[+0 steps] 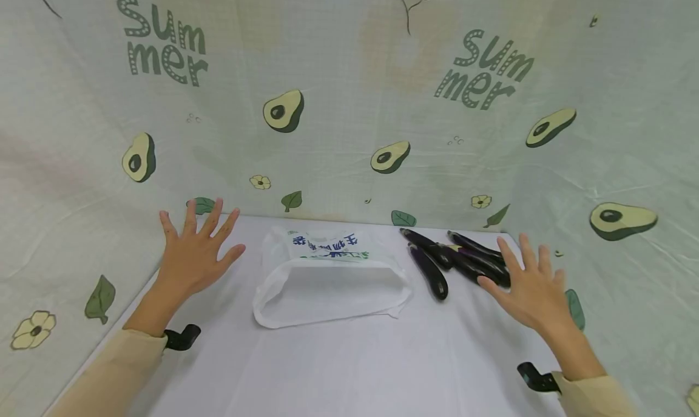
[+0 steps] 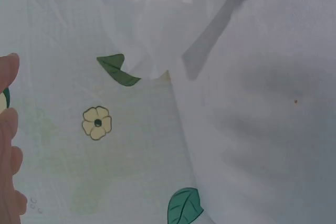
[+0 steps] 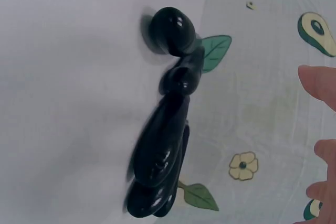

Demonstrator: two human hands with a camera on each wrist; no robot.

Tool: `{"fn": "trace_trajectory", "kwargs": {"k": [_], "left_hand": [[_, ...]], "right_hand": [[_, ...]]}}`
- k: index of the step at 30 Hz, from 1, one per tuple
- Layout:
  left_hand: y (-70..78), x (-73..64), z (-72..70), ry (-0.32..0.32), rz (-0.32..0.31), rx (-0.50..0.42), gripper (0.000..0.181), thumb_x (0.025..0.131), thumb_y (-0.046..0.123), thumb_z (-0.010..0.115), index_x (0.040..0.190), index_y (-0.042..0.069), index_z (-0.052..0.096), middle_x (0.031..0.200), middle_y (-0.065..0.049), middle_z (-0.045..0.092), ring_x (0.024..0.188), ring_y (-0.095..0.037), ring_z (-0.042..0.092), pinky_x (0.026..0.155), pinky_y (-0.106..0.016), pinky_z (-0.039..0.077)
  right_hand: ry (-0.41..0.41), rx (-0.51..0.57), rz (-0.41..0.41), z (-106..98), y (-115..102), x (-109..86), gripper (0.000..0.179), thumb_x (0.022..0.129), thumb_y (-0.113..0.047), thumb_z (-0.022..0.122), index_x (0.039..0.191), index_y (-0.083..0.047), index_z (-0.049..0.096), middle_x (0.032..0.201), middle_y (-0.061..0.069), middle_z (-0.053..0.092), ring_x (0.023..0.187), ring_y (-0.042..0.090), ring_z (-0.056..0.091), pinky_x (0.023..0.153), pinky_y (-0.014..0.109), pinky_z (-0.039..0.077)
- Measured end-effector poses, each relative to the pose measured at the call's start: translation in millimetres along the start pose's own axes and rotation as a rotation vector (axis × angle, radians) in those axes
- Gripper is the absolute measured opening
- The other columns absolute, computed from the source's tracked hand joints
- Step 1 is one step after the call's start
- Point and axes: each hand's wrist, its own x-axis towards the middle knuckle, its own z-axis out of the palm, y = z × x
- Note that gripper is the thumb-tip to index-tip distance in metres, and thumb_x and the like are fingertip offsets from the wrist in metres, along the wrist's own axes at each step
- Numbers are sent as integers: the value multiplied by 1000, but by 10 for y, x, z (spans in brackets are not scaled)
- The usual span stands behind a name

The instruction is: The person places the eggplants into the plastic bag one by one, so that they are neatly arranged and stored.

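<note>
A white plastic bag (image 1: 333,283) with blue and green print lies on the white table, its mouth gaping toward me. To its right is a loose pile of several dark eggplants (image 1: 429,271), some crossing over others; the right wrist view shows the eggplants (image 3: 160,145) from the side. My left hand (image 1: 198,253) hovers left of the bag with fingers spread and holds nothing. Over the right edge of the pile, my right hand (image 1: 530,289) is held with spread fingers, overlapping part of an eggplant in the head view; whether it touches one I cannot tell.
The white tabletop (image 1: 349,368) spreads out in front of me. Behind and at both sides hangs a pale cloth (image 1: 338,59) printed with avocados, leaves, flowers and lettering. Each wrist wears a small black device (image 1: 183,338).
</note>
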Motion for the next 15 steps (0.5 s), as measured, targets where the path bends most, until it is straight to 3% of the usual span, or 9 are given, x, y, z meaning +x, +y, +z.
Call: {"fn": "trace_trajectory", "kwargs": {"k": [3,7,11,15], "left_hand": [[68,24,-2,-10,9,-23,85,103,61,54,171,24,20,176,-18,16,156,-62,3,111,-83,-16],[176,42,1,-76,9,-108,83,105,62,49,172,26,15,176,-19,14,157,-60,6,113,-85,-7],[272,73,38,-132,18,-197,83,107,63,46,172,25,14,177,-19,11,157,-57,10,114,-85,5],[358,77,62,-150,34,-255,83,107,61,48,172,23,14,176,-20,12,156,-57,16,117,-81,14]], "right_hand": [[3,19,-12,15,-44,27,100,101,-68,56,172,-19,7,174,30,-2,150,69,6,101,91,17],[-13,41,-36,18,-123,73,99,101,-67,56,172,-15,11,173,33,4,149,68,15,100,87,29],[-54,75,-35,35,-200,119,98,102,-65,56,172,-17,8,173,31,2,149,66,17,83,80,47],[-95,117,-21,89,-265,154,98,102,-65,56,173,-20,6,175,29,0,149,65,19,71,71,53]]}}
